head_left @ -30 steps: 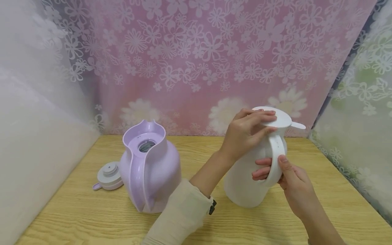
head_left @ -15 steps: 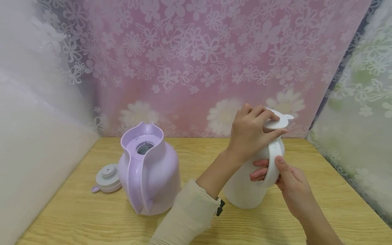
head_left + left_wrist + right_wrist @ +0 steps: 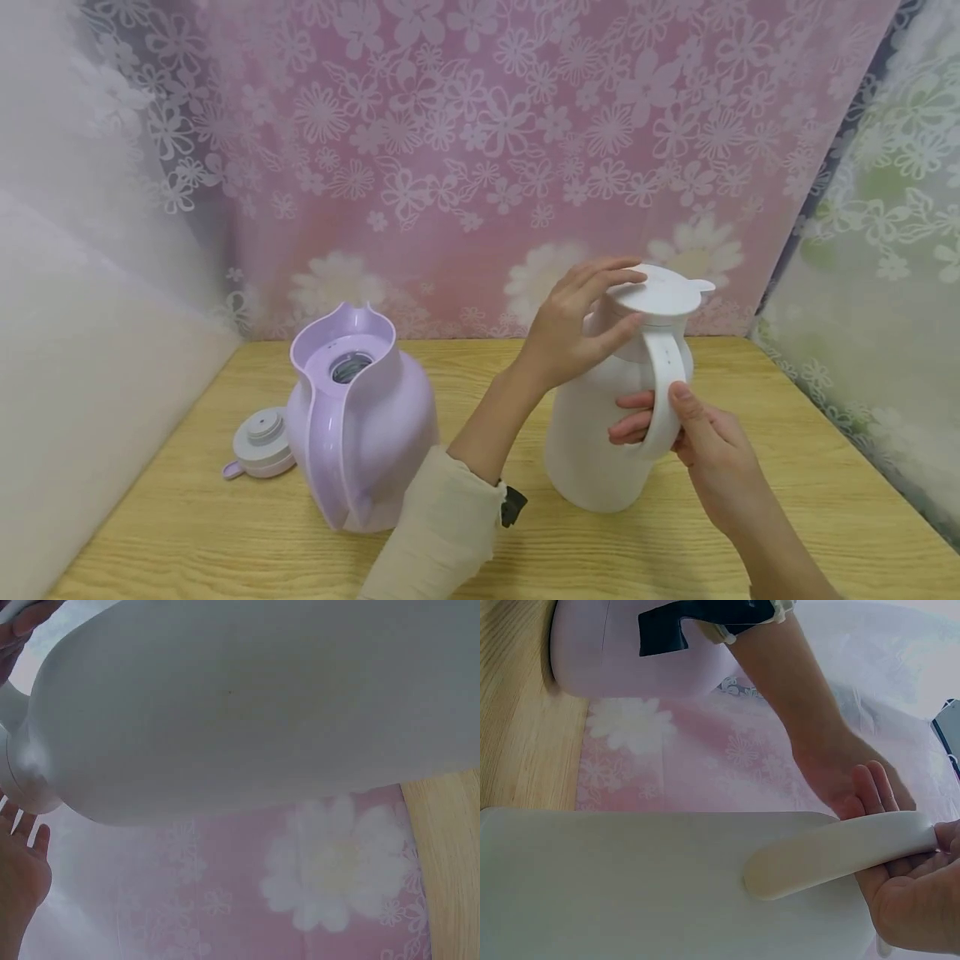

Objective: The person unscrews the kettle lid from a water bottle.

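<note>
A white thermos jug point(image 3: 600, 442) stands upright on the table at the right. My right hand point(image 3: 716, 454) grips its handle point(image 3: 663, 392), with fingers passed through the loop and the thumb on the outside. On top sits a white lid point(image 3: 660, 293) whose small tab points right. My left hand point(image 3: 573, 321) touches the lid's left edge with fairly straight fingers, its thumb stretched along the near side. In the left wrist view, that left hand point(image 3: 22, 870) shows spread fingers beside the lid. To the left stands a lilac thermos jug point(image 3: 390, 442), its mouth uncovered.
Beside the lilac jug lies a grey and lilac stopper lid point(image 3: 262, 446), upside down with its tab pointing left. The wooden table point(image 3: 187, 533) ends at a pink flowered backdrop point(image 3: 450, 167). Pale sheets point(image 3: 90, 250) close in both sides.
My left hand first turns on the white lid, then loosens and shifts left, uncovering more of it. The lid's tab has swung a little toward the back. My right hand keeps its grip on the handle.
</note>
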A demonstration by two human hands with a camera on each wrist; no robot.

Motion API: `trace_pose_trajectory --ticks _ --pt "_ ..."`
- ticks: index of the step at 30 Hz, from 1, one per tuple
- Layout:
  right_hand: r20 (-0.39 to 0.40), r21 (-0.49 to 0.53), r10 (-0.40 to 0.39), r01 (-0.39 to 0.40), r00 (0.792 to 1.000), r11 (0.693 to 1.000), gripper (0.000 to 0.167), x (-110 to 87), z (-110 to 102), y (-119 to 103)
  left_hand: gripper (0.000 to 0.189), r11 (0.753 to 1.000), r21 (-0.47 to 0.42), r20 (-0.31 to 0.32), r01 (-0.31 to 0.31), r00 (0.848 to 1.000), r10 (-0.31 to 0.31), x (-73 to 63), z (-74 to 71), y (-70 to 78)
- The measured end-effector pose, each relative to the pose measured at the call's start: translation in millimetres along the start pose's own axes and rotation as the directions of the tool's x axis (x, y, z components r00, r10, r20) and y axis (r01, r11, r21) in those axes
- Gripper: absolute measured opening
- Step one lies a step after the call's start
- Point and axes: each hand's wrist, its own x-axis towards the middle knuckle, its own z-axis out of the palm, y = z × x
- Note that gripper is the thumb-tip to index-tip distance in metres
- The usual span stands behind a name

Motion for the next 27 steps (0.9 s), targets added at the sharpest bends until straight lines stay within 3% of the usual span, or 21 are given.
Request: trace_pose_trajectory --ticks 4,11,16,21,27 --pt "-0.001 -0.001 0.000 0.000 1.000 1.000 0.048 -0.9 0 0 0.036 0.991 -0.136 0.067 0.003 0.998 0.006 -4.5 -3.3 -6.6" --pt "-0.022 0.008 -0.021 0.021 1.000 1.000 0.048 -1.4 0 3 0.034 0.990 -0.139 0.042 -0.037 0.998 0.043 -4.4 -2.6 -7.3" --pt "-0.029 0.025 -0.032 0.033 0.999 0.999 0.048 -0.8 0 4 0.033 0.996 -0.059 -0.045 -0.062 0.997 0.060 -1.8 1.0 -3.7" --pt "-0.026 0.054 -0.043 0.044 0.999 0.998 0.048 -0.3 1 5 0.033 0.998 0.061 -0.106 -0.027 0.994 0.033 2.8 6.7 2.3" --pt "-0.021 0.076 -0.041 0.042 0.999 0.996 0.047 -0.6 0 6 0.032 0.968 0.252 -0.128 0.007 0.991 0.026 12.0 13.8 11.3"
